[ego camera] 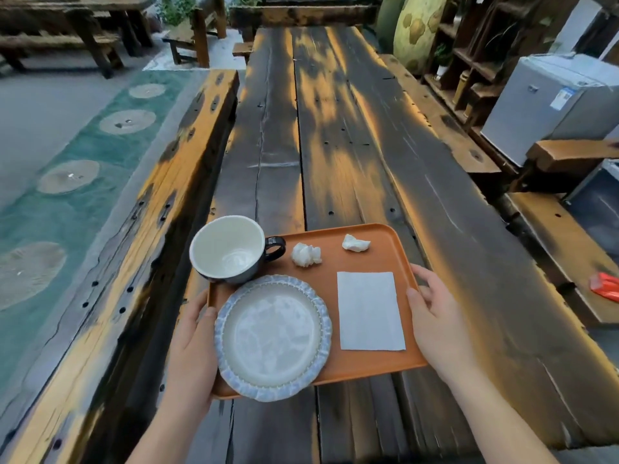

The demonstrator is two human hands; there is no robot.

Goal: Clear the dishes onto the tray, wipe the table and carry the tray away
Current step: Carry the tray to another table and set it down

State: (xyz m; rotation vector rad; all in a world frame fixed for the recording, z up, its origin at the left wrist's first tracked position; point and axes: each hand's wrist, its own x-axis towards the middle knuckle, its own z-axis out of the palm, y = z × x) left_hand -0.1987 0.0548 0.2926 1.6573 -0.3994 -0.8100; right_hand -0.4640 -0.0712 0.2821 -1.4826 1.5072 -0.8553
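Head view: orange tray (365,366) above the near end of the dark plank desk (335,145); whether it rests there or is lifted, cannot tell. Left hand (192,349) grips the tray's left edge, thumb curled over the rim. Right hand (435,316) grips the right edge, fingers wrapped around it. On tray: cup (231,251) far-left, scalloped plate (273,336) near-left, flat napkin (370,311) to its right, two crumpled tissues (306,255) along the far side.
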